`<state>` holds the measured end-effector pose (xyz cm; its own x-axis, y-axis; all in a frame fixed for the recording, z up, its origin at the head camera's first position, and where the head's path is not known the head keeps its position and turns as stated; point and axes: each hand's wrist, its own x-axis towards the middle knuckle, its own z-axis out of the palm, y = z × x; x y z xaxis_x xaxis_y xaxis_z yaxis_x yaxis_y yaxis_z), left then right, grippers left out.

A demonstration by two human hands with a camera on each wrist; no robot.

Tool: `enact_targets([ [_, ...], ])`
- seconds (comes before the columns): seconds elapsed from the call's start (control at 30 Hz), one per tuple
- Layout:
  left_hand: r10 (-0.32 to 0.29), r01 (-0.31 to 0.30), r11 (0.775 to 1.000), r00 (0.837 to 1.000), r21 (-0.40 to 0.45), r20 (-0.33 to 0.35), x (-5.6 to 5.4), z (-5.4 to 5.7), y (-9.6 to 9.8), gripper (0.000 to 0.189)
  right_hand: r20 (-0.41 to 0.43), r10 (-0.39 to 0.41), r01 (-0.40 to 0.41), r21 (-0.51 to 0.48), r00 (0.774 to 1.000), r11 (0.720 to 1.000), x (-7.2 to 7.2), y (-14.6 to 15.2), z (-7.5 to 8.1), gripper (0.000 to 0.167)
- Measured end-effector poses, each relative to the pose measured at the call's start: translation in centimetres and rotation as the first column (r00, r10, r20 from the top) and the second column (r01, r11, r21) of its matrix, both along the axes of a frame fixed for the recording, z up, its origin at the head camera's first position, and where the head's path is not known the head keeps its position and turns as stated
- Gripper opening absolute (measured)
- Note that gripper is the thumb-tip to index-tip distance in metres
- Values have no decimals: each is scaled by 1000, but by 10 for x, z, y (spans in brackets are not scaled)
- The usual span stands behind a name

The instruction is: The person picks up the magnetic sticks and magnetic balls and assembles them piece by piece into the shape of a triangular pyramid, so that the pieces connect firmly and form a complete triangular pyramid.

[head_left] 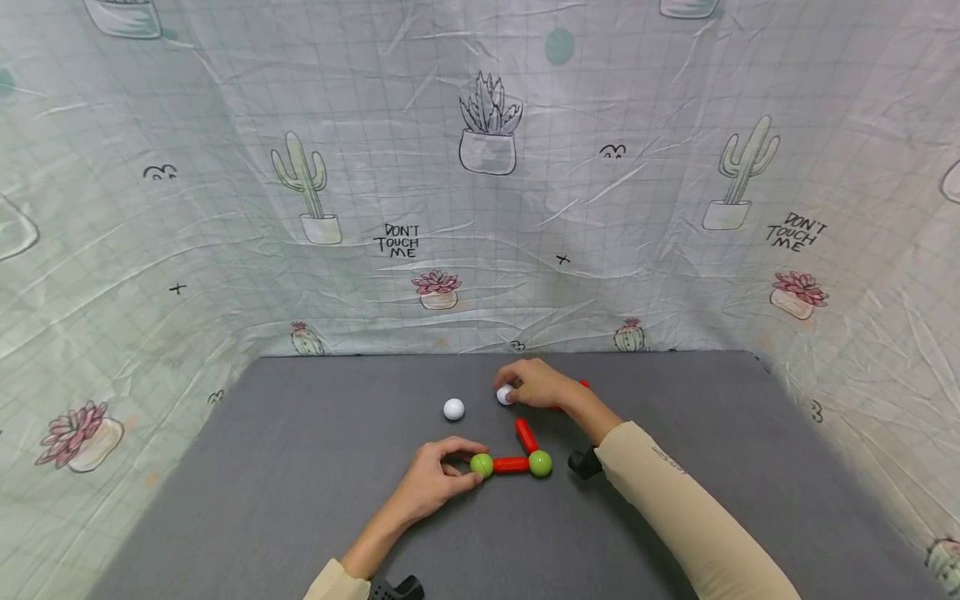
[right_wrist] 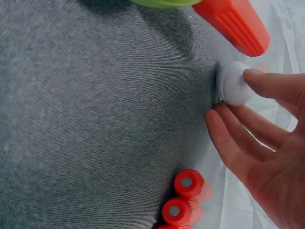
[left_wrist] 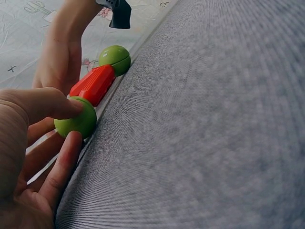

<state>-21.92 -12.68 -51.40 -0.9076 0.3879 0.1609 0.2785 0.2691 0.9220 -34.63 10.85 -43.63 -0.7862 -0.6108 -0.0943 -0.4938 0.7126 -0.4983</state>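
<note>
White ball [head_left: 505, 396] is sitting on the table [head_left: 300, 467] near a red rod [head_left: 526, 435]; I'm seeing the left hand [head_left: 435, 479] gripping a green ball [head_left: 482, 466], the right hand [head_left: 536, 384] pinching the white ball, which a slack pinch could send rolling.

Sheet [head_left: 450, 50]: wrinkled, pale, gridded, wrapping three sides!
Cacti [head_left: 297, 162]: potted, printed left and right (and "DON'T TOUCH ME" lettering [head_left: 400, 242] nearby!)
Table [head_left: 247, 475]: grey, meeting the sheet.
</note>
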Motion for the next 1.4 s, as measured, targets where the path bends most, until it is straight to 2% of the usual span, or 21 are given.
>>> enact_targets([
  [0.23, 1, -1, 1000, 1000, -2, 3, 0, 0, 1, 36, -13, -18, 17, -32, 1000, 999, 0, 4, -1, 22],
  [0.47, 9, -10, 1000, 1000, -12, -13, 0, -1, 1, 36, 94, -78, 89, -122, 993, 989, 1, 8, 1, 25],
  [0.63, 14, -14, 1000, 1000, -23, -10, 0, -1, 1, 36, 133, -101, 123, -174, 986, 977, 6, 12, 4, 26],
  [0.9, 17, -17, 1000, 1000, -21, -13, 0, -1, 2, 36, 213, -76, 132, -264, 974, 955, 19, 19, 4, 30],
  [1.2, 20, -20, 1000, 1000, -19, -11, 0, 0, 2, 35, 240, -55, 134, -324, 969, 936, 29, 23, -2, 28],
  [1.4, 16, -16, 1000, 1000, -17, 1, 0, 0, 2, 35, 261, -37, 127, -335, 965, 934, 33, 24, -2, 30],
])
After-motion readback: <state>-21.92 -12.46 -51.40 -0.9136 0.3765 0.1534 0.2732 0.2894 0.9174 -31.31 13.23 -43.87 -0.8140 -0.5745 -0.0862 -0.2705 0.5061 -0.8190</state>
